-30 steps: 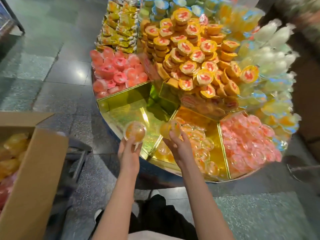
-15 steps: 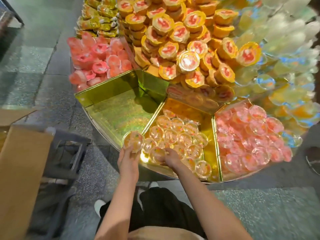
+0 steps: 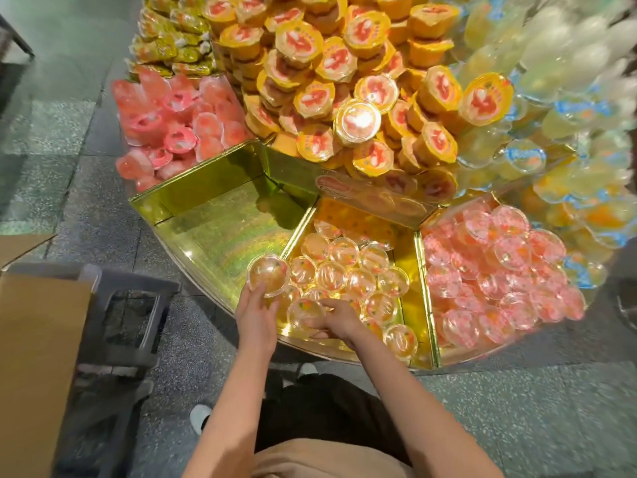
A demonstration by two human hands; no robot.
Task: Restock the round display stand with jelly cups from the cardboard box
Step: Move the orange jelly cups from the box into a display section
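Step in hand: setting yellow jelly cups into the middle gold compartment (image 3: 408, 270) of the round display stand (image 3: 206, 236).

Left hand (image 3: 256, 310) grips one jelly cup (image 3: 268, 274) from below, lid up, over the divider between the bare left compartment (image 3: 213, 232) and the middle one. Right hand (image 3: 336, 320) has fingers curled on a second cup (image 3: 305, 313) low at the near edge of the middle compartment, touching cups already laid there.

Cardboard box (image 3: 38, 357) sits to the left on a grey stool (image 3: 131, 305), well apart from the hands; contents not visible.

Judgement on doing it well: seat the right cup flat, lid up, in the gap at the near edge before letting go, so it does not roll off the rim. Then bring the left cup in beside it, not into the bare compartment. Back right of the compartment has room. Pink cups (image 3: 499, 270) fill the right neighbour; keep colours separate.
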